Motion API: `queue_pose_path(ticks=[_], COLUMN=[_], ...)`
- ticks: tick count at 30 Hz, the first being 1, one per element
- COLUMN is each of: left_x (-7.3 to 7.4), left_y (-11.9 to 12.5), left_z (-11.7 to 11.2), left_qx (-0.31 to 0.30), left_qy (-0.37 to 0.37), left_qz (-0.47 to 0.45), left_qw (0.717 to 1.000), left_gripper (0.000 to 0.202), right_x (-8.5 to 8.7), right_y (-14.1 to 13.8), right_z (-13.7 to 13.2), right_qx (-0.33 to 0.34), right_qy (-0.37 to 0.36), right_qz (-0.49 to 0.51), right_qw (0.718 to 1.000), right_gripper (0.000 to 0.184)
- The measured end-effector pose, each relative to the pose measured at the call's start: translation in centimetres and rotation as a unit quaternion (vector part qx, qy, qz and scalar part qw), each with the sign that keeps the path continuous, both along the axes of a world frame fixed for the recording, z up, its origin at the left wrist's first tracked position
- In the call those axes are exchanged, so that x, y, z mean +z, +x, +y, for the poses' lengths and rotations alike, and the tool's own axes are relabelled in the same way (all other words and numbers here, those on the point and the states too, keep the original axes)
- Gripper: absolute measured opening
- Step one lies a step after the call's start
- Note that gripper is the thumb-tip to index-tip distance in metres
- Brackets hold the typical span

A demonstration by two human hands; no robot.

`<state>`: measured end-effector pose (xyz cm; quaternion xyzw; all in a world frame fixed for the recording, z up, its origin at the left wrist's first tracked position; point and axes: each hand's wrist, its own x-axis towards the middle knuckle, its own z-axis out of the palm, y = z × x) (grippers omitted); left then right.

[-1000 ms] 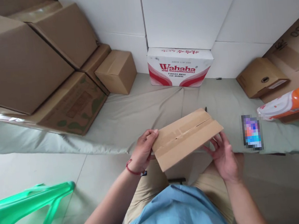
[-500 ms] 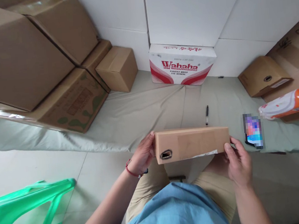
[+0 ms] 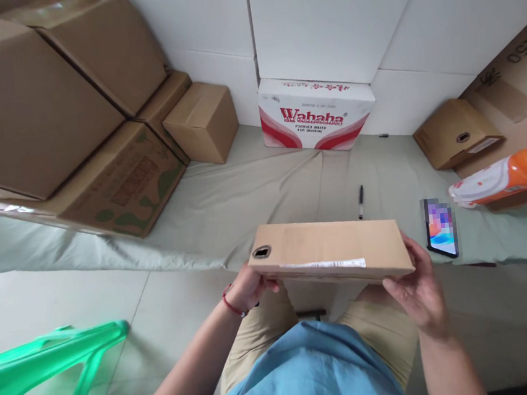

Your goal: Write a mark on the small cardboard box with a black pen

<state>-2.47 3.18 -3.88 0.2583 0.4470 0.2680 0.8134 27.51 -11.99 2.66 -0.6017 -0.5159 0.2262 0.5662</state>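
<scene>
A long brown cardboard box (image 3: 328, 244) is held in the air over my lap, at the near edge of the cloth-covered table. One face has a dark-rimmed oval hole at its left end, and a white label strip runs along the lower edge. My left hand (image 3: 252, 285) supports the lower left end, its fingers partly under the box. On the other side my right hand (image 3: 419, 288) grips the right end, thumb near the lower corner and fingers behind. Just beyond the box lies a black pen (image 3: 361, 202). A phone (image 3: 440, 228) with a lit screen rests to the right.
A white and red water carton (image 3: 316, 118) stands against the wall. Brown cartons (image 3: 82, 109) are stacked at the left. A smaller box with a hole (image 3: 457, 135) and an orange-and-white package (image 3: 508, 174) sit at the right. A green plastic stool (image 3: 95, 344) stands lower left.
The box has tilted, bringing its holed face upward and exposing more of the label. My left hand has slid from its upper left side to beneath it. My right hand keeps its end.
</scene>
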Motion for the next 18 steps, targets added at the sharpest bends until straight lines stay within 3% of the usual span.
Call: queue_pose_path(ticks=[2, 7, 14, 18], left_x=[0.2, 1.7, 4.5, 6.4], left_y=[-0.1, -0.4, -0.1, 0.9], left_z=[-0.2, -0.6, -2.1, -3.5], left_qx=[-0.038, -0.118, -0.044, -0.081], left_qy=[-0.017, -0.012, 0.096, 0.153], left_qz=[-0.007, -0.038, -0.040, -0.059], left_qw=[0.999, 0.992, 0.994, 0.983], left_gripper=[0.048, 0.069, 0.065, 0.059], right_x=[-0.4, -2.2, -4.0, -4.8], right_y=[0.5, 1.5, 1.7, 2.2], right_z=[0.1, 0.5, 1.3, 1.2], right_qx=[-0.017, -0.154, -0.265, -0.254], right_qy=[-0.040, -0.129, -0.212, -0.178], right_qz=[0.050, 0.146, 0.368, 0.390], right_qw=[0.998, 0.969, 0.866, 0.867], right_gripper=[0.070, 0.061, 0.062, 0.062])
